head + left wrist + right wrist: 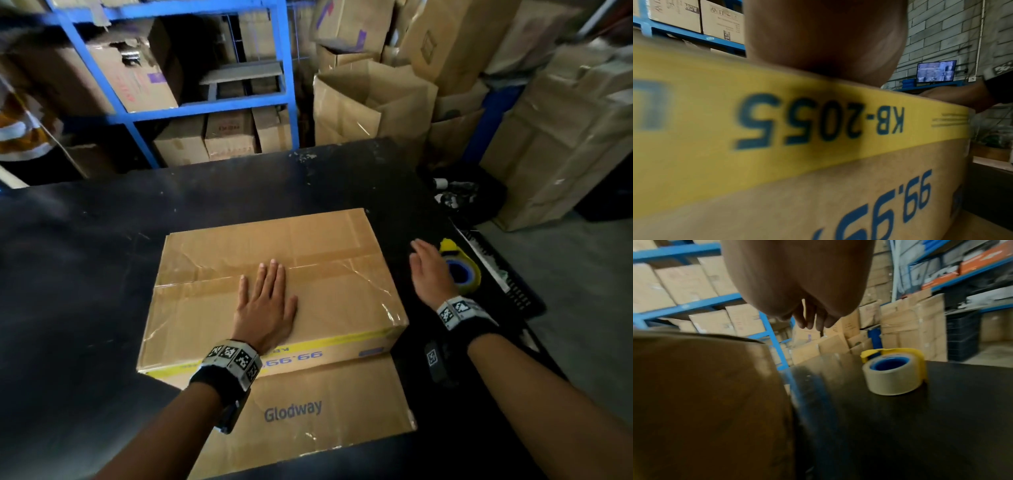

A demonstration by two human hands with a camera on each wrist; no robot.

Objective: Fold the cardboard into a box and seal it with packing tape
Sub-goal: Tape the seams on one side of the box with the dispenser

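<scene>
From the head view, the left hand (265, 306) is lying flat with fingers straight on top of the closed cardboard box (212, 308), pressing just below the taped centre seam (335, 262), its grip spread and clutching nothing. The box is sitting on the black counter (85, 257), with a flattened sheet of cardboard (325, 421) marked "Glodway" lying under its near edge. Off to the right of the box, the right hand (430, 270) is hovering with fingers straight and loose, its grip apart and holding nothing; just beyond it the packing tape roll (462, 274) in a yellow dispenser is resting on the counter. From the left wrist view, the heel of the left hand (826, 40) is bearing on the box's top edge, above the yellow band (777, 104) printed "KB-2055". From the right wrist view, the right hand's fingers (807, 318) are hanging straight and apart from the tape roll (892, 378), which is standing ahead and to the right of them, with the box's side (705, 402) to their left.
</scene>
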